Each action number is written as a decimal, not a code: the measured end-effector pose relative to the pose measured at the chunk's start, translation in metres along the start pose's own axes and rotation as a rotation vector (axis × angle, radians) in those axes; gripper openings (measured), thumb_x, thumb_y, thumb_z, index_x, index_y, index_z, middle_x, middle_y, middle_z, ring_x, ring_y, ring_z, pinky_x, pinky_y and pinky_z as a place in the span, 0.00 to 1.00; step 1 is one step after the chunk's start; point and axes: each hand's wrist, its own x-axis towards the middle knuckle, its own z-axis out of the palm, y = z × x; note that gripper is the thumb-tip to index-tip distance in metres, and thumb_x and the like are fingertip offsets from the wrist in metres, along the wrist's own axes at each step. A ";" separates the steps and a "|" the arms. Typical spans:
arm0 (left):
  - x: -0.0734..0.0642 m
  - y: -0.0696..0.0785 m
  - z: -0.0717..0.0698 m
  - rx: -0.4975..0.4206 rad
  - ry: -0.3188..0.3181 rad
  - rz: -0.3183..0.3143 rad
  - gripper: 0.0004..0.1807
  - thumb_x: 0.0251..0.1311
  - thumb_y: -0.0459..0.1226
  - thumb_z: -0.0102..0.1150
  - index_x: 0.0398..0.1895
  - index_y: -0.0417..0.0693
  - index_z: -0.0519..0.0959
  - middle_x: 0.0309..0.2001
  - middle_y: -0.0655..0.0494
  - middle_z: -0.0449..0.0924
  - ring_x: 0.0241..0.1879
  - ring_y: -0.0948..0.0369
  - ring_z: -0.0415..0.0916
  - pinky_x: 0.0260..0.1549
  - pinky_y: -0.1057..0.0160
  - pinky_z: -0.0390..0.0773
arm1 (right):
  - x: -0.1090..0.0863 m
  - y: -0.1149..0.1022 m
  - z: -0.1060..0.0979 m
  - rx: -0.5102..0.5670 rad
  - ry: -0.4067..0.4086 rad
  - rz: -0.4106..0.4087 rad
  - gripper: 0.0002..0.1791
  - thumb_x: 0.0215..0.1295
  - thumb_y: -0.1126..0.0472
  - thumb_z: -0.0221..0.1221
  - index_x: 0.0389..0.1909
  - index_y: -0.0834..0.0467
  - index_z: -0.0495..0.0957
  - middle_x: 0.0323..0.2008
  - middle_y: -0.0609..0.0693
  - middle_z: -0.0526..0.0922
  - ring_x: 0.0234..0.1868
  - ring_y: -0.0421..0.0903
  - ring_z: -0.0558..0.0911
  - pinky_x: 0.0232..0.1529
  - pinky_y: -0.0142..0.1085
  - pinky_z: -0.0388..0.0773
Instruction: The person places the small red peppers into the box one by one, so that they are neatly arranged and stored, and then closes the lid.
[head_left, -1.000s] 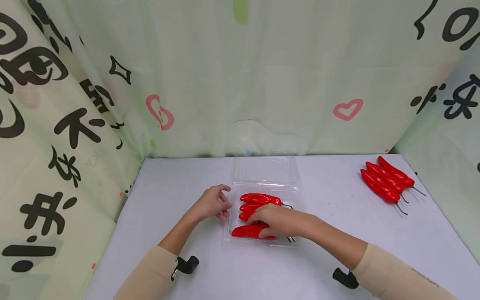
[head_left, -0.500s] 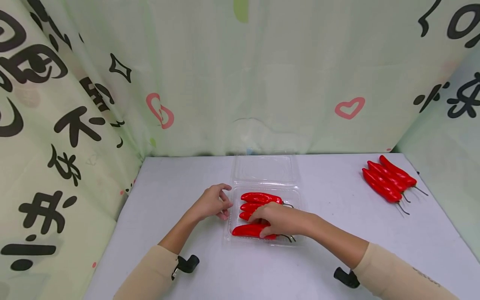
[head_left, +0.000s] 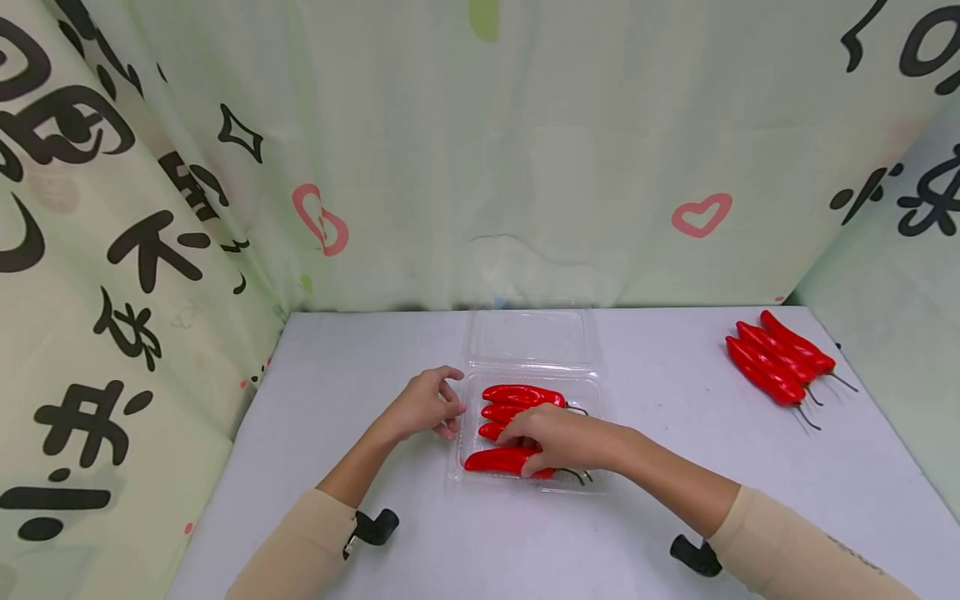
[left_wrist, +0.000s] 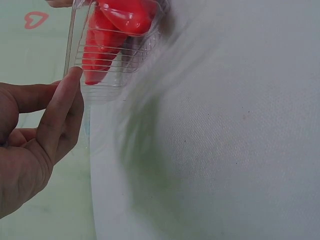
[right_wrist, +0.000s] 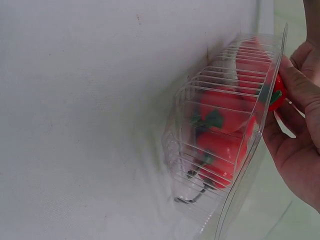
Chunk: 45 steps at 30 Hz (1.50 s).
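A clear plastic clamshell container [head_left: 592, 385] lies on the table with its lid [head_left: 531, 339] folded back. Several red chili peppers lie side by side inside it, among them the rear pepper [head_left: 522, 395]. My right hand [head_left: 562, 437] reaches over from the right and grips the front pepper [head_left: 491, 460], thumb on its near side and fingers on its far side. That hand covers parts of the middle peppers. At the container's left rim is my left hand [head_left: 427, 405], fingers loosely bent and holding nothing. One fingertip [left_wrist: 75, 72] meets the clear wall in the left wrist view.
Three more red peppers [head_left: 765, 372] lie at the back right of the white table [head_left: 675, 475], stems pointing right. A printed curtain [head_left: 420, 150] hangs behind the table and along both sides. Black camera mounts [head_left: 377, 527] stick out from the sleeves.
Both hands hold nearly the same place over the container. The front pepper's curved stem shows more plainly than a second ago. The head view has shifted slightly.
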 end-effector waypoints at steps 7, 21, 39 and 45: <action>0.001 -0.001 0.000 -0.003 0.003 0.000 0.30 0.67 0.29 0.64 0.71 0.39 0.68 0.36 0.45 0.80 0.22 0.56 0.83 0.25 0.61 0.88 | 0.000 0.001 0.001 0.001 0.002 -0.002 0.25 0.58 0.57 0.76 0.58 0.50 0.85 0.50 0.42 0.86 0.46 0.38 0.81 0.44 0.25 0.83; 0.001 -0.002 0.000 -0.012 0.002 -0.005 0.30 0.67 0.29 0.64 0.71 0.39 0.68 0.36 0.45 0.80 0.23 0.56 0.83 0.25 0.61 0.88 | -0.001 0.001 0.002 -0.019 0.021 -0.031 0.25 0.57 0.57 0.76 0.57 0.50 0.85 0.50 0.43 0.87 0.48 0.38 0.81 0.46 0.27 0.84; 0.002 0.000 0.001 0.007 -0.003 -0.007 0.31 0.67 0.30 0.64 0.72 0.39 0.67 0.37 0.45 0.80 0.23 0.56 0.84 0.27 0.62 0.88 | -0.028 0.015 -0.025 0.054 0.028 -0.046 0.22 0.59 0.59 0.75 0.54 0.53 0.85 0.44 0.45 0.84 0.41 0.41 0.81 0.39 0.28 0.83; 0.003 -0.001 0.001 0.009 -0.003 -0.018 0.30 0.67 0.30 0.64 0.71 0.40 0.68 0.38 0.45 0.80 0.24 0.56 0.84 0.27 0.62 0.88 | -0.037 0.020 -0.030 0.079 -0.031 0.005 0.16 0.56 0.60 0.76 0.45 0.51 0.85 0.35 0.41 0.83 0.35 0.35 0.79 0.37 0.27 0.83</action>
